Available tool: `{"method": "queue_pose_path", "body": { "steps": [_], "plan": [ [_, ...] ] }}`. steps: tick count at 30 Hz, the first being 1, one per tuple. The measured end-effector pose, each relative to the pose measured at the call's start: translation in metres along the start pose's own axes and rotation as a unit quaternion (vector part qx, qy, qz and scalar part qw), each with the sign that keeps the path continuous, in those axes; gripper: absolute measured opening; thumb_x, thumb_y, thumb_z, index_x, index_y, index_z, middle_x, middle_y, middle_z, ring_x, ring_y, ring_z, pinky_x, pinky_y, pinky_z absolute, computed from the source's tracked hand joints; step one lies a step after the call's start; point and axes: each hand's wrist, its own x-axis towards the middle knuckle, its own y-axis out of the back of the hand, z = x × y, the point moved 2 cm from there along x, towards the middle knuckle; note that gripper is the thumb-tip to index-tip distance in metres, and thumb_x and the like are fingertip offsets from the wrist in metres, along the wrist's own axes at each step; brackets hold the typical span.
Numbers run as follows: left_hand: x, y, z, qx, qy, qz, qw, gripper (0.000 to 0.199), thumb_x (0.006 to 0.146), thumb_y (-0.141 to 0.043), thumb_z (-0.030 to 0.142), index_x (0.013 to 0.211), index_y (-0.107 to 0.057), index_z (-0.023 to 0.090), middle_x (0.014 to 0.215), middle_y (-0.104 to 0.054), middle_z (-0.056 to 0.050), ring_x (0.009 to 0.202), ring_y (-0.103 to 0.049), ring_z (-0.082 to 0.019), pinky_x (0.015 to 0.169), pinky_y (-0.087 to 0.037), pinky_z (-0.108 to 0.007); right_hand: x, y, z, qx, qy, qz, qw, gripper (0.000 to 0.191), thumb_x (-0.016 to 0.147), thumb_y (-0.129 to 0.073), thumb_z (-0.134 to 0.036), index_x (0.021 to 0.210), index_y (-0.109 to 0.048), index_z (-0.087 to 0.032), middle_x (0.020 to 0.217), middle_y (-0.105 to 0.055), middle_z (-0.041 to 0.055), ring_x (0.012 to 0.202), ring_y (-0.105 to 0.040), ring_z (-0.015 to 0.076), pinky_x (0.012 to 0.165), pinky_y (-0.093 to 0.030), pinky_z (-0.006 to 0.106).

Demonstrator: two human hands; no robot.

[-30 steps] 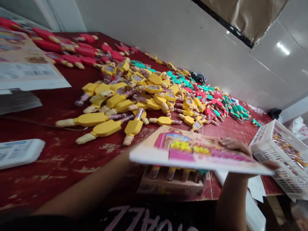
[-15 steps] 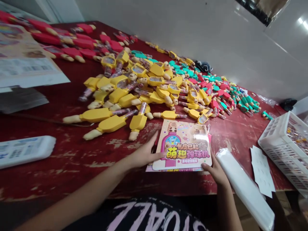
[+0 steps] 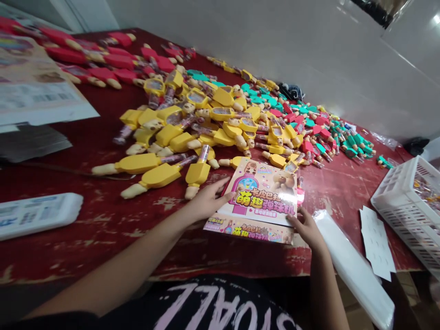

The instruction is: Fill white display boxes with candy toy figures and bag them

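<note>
A colourful printed toy box [image 3: 259, 197] with pink and yellow lettering lies near the table's front edge, its lid flap down. My left hand [image 3: 206, 201] rests flat against the box's left side, fingers spread. My right hand [image 3: 307, 228] touches the box's lower right corner with its fingertips. Just behind the box lies a big heap of yellow plastic toys [image 3: 192, 133] with cream handles.
Red toys [image 3: 103, 64] lie at the far left, teal and red toys [image 3: 319, 133] at the far right. A white basket [image 3: 409, 206] stands right, with white plastic bags [image 3: 354, 270] and a paper sheet [image 3: 378, 243] beside it. Printed sheets [image 3: 34, 91] and a white packet [image 3: 34, 213] lie left.
The box's lid flap, held up a second ago, has been lowered onto the box. Both hands now press at its sides, and the box's front face has come into sight.
</note>
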Motion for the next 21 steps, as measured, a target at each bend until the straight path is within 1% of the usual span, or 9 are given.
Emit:
{"method": "queue_pose_path", "body": {
  "steps": [4, 6, 8, 10, 12, 14, 16, 19, 21],
  "plan": [
    [-0.022, -0.005, -0.006, 0.011, -0.033, 0.0, 0.999, 0.112, 0.056, -0.065, 0.075, 0.143, -0.031, 0.014, 0.144, -0.042, -0.016, 0.128, -0.046, -0.036, 0.103, -0.046, -0.045, -0.003, 0.0, -0.001, 0.05, 0.004, 0.057, 0.997, 0.053, 0.058, -0.075, -0.063, 0.075, -0.05, -0.02, 0.07, -0.063, 0.0004, 0.065, -0.062, 0.0154, 0.054, -0.048, 0.025],
    [-0.034, -0.012, -0.01, -0.009, -0.023, -0.024, 0.999, 0.107, 0.063, -0.063, 0.071, 0.146, -0.023, 0.016, 0.147, -0.038, -0.016, 0.125, -0.049, -0.035, 0.097, -0.051, -0.044, -0.003, -0.002, -0.001, 0.063, 0.007, 0.067, 0.996, 0.055, 0.054, -0.077, -0.063, 0.067, -0.046, -0.02, 0.061, -0.057, -0.0032, 0.057, -0.055, 0.0111, 0.05, -0.045, 0.022],
    [-0.041, -0.017, -0.012, -0.041, -0.012, -0.036, 0.998, 0.104, 0.068, -0.062, 0.066, 0.148, -0.015, 0.018, 0.147, -0.038, -0.017, 0.12, -0.054, -0.034, 0.09, -0.056, -0.043, -0.003, -0.004, 0.001, 0.064, -0.001, 0.064, 0.996, 0.056, 0.053, -0.077, -0.063, 0.065, -0.044, -0.02, 0.057, -0.053, -0.005, 0.052, -0.05, 0.0094, 0.047, -0.042, 0.022],
    [-0.042, -0.019, -0.012, -0.051, -0.022, -0.01, 0.998, 0.103, 0.068, -0.063, 0.061, 0.147, -0.015, 0.015, 0.148, -0.037, -0.018, 0.123, -0.051, -0.035, 0.093, -0.054, -0.045, -0.003, -0.004, 0.002, 0.052, -0.002, 0.066, 0.996, 0.055, 0.055, -0.075, -0.064, 0.067, -0.044, -0.02, 0.056, -0.052, -0.005, 0.05, -0.049, 0.0096, 0.045, -0.04, 0.022],
    [-0.041, -0.02, -0.01, -0.044, -0.038, 0.026, 0.998, 0.1, 0.066, -0.063, 0.058, 0.144, -0.022, 0.012, 0.149, -0.034, -0.018, 0.13, -0.043, -0.037, 0.102, -0.047, -0.047, -0.004, -0.004, 0.003, 0.029, 0.018, 0.073, 0.997, 0.053, 0.058, -0.073, -0.064, 0.067, -0.044, -0.02, 0.057, -0.052, -0.0043, 0.052, -0.048, 0.01, 0.047, -0.04, 0.022],
    [-0.04, -0.02, -0.009, -0.047, -0.049, 0.045, 0.997, 0.092, 0.066, -0.062, 0.055, 0.141, -0.029, 0.013, 0.149, -0.034, -0.016, 0.134, -0.037, -0.037, 0.106, -0.043, -0.047, -0.006, -0.005, 0.003, 0.014, 0.053, 0.07, 0.996, 0.05, 0.061, -0.072, -0.061, 0.065, -0.044, -0.02, 0.062, -0.053, -0.0028, 0.056, -0.05, 0.0108, 0.051, -0.042, 0.023],
    [-0.041, -0.021, -0.009, -0.057, -0.056, 0.049, 0.996, 0.085, 0.067, -0.06, 0.052, 0.138, -0.033, 0.014, 0.148, -0.037, -0.015, 0.133, -0.038, -0.036, 0.105, -0.044, -0.047, -0.009, -0.008, 0.004, 0.015, 0.09, 0.058, 0.994, 0.048, 0.065, -0.072, -0.057, 0.062, -0.042, -0.02, 0.071, -0.056, -0.0001, 0.066, -0.054, 0.0131, 0.061, -0.046, 0.025],
    [-0.051, -0.023, -0.01, -0.058, -0.042, 0.041, 0.997, 0.082, 0.07, -0.059, 0.054, 0.137, -0.032, 0.015, 0.147, -0.038, -0.016, 0.129, -0.044, -0.037, 0.099, -0.048, -0.048, -0.019, -0.013, 0.011, 0.035, 0.117, 0.058, 0.991, 0.046, 0.07, -0.07, -0.053, 0.06, -0.04, -0.02, 0.093, -0.061, 0.0056, 0.092, -0.059, 0.0203, 0.078, -0.049, 0.031],
    [-0.059, -0.022, -0.012, -0.045, -0.029, 0.024, 0.998, 0.082, 0.072, -0.058, 0.057, 0.138, -0.032, 0.016, 0.147, -0.038, -0.016, 0.125, -0.048, -0.036, 0.098, -0.05, -0.048, -0.031, -0.013, 0.018, 0.043, 0.116, 0.062, 0.99, 0.043, 0.072, -0.07, -0.052, 0.061, -0.043, -0.02, 0.108, -0.061, 0.0093, 0.11, -0.056, 0.0256, 0.085, -0.049, 0.035]
  ]
}}
